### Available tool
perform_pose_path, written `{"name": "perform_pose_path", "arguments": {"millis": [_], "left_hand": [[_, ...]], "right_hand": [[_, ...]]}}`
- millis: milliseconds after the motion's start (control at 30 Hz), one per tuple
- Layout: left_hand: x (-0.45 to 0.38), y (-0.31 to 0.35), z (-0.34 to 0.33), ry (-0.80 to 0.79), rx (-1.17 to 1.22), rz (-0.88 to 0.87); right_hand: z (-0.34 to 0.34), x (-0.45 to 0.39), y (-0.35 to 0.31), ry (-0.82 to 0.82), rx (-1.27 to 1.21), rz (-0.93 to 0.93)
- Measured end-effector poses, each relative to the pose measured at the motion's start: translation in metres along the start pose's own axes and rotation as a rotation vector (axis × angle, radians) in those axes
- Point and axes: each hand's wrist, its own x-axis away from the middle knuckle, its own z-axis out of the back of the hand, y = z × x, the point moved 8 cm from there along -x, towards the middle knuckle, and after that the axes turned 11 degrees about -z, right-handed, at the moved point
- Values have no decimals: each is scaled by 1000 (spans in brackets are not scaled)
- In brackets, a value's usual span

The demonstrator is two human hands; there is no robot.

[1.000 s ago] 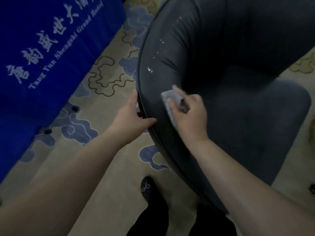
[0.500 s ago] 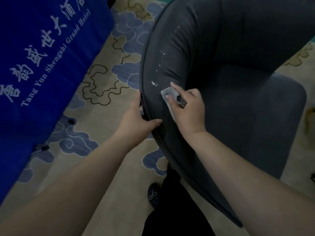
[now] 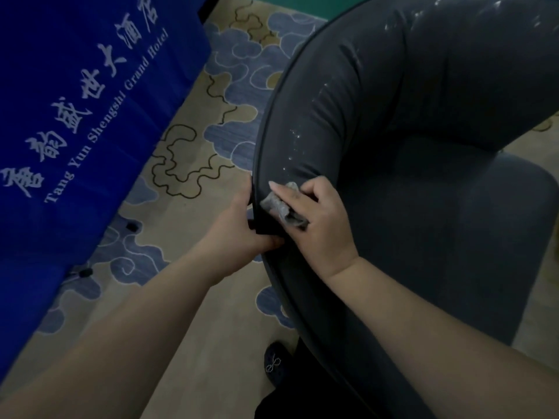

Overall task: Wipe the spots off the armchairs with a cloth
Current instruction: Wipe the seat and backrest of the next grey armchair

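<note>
Small grey cloth (image 3: 282, 206), crumpled, pressed onto the curved padded back of the dark grey armchair (image 3: 423, 146), right by its outer piped edge. Pinned there by the right hand (image 3: 314, 220): forefinger laid out straight over the top of the rag, other fingers curled in on it, thumb side bunching the lower end. Pinching grip, basically.

Just above the cloth, a trail of white spots (image 3: 292, 151) running up the padding, with more flecks near the top of the backrest (image 3: 435, 10) (hard to count, pretty blurry up there).

Left hand (image 3: 242, 228) clamped on the rim of the chair just beside the cloth, thumb hooked over onto the padded side, fingers wrapped round the outside and mostly hidden behind the edge. Hands nearly touching at the thumb.

Seat cushion (image 3: 453, 252) off to the right, partly covered by the right forearm.

Around the chair: beige carpet (image 3: 187, 297) with blue cloud swirls and dark squiggly outlines. Blue cloth banner (image 3: 75, 116) on the left with white Chinese characters and "Tang Yun Shengshi Grand Hotel" printed on it, close to the chair but not touching. Down at the bottom, a dark shoe (image 3: 273, 362) with a sparkly bow, poking out beside the chair base, plus a bit of black trouser leg.
</note>
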Motion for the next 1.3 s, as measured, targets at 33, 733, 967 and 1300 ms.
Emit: {"name": "perform_pose_path", "arguments": {"millis": [33,733,967,1300], "left_hand": [[-1,-1,1,8,5,10],[-42,23,15,9,-283,30],[-48,15,21,40,-236,16],[-93,15,31,-166,4,-16]], "right_hand": [[-2,-10,0,5,19,0],[14,-31,25,-7,-100,-165],[13,-33,28,69,-67,-140],[-3,-82,21,134,39,-48]]}}
